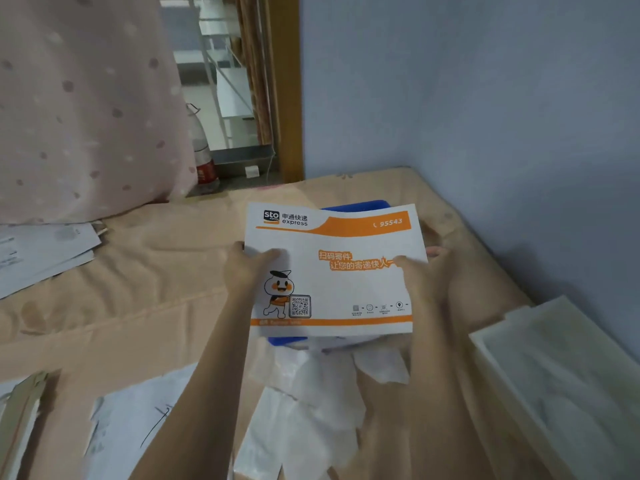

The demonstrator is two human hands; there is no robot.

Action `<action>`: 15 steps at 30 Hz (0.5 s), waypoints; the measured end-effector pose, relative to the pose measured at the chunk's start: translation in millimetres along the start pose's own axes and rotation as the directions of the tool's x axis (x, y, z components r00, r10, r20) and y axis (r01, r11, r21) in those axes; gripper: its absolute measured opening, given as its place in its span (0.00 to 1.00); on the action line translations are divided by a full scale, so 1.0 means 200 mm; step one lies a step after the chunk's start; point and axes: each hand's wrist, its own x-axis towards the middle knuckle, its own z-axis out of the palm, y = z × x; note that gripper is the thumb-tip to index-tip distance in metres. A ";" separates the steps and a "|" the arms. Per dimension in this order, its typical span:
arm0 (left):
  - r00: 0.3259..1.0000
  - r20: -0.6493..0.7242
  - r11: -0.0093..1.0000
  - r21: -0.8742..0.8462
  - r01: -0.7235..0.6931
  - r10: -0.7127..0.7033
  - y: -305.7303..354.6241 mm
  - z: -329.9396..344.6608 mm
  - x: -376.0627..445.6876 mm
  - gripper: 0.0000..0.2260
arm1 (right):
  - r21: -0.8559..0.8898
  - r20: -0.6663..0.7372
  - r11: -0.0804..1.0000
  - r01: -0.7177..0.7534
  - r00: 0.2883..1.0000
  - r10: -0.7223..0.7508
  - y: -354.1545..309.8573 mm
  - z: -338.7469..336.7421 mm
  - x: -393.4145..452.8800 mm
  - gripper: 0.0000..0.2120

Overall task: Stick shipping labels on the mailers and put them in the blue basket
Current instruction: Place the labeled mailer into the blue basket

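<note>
A white and orange express mailer [332,271] is held flat in the middle of the view, printed side up. My left hand [247,268] grips its left edge, thumb on top. My right hand [420,271] grips its right edge, thumb on top and fingers beneath. The blue basket [360,204] lies directly under the mailer; only its far rim and a near corner [287,341] show. No shipping label is visible on the side facing me.
Everything rests on a beige bed cover [156,271]. A pile of white mailers [41,254] lies at the left. Peeled backing papers [311,410] are scattered in front. Pale foam sheets [561,375] sit at the right by the blue wall.
</note>
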 end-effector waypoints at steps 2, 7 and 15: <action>1.000 -0.003 1.000 0.010 -0.013 0.013 0.04 0.07 0.09 0.23 | -0.007 0.021 1.000 0.007 1.000 -0.006 -0.03 0.06 0.09 0.20; 1.000 -0.021 1.000 -0.024 -0.019 0.018 0.05 0.22 0.27 0.21 | -0.005 0.059 1.000 -0.005 0.998 0.006 -0.04 0.21 0.30 0.19; 0.999 -0.038 0.996 0.093 -0.018 0.021 -0.10 0.38 0.39 0.20 | -0.123 0.139 0.992 -0.014 0.990 0.031 0.09 0.40 0.45 0.22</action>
